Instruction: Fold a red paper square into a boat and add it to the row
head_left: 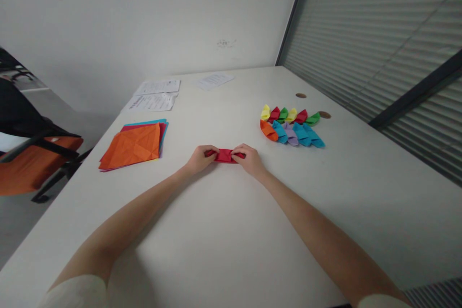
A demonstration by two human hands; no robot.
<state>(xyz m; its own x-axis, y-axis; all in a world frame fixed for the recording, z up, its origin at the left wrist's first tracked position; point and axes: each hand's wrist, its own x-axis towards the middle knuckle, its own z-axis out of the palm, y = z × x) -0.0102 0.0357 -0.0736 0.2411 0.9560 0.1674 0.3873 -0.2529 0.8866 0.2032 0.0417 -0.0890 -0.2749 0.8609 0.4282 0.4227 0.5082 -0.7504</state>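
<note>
Red paper (224, 155) is pinched at both ends by left hand (202, 159) and right hand (250, 159), and should be creased evenly against bench (231, 231).

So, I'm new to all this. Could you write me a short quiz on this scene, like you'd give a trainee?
1. Multiple choice: what colour is the folded paper held between the person's left grip and right grip?
A) blue
B) red
C) green

2. Fill in the blank: the uppermost sheet in the stack of sheets is ____.

3. True or false: the two rows of folded pieces are all one colour.

Key:
1. B, red.
2. Orange.
3. False: yellow, red, green, orange, blue and purple all show.
</note>
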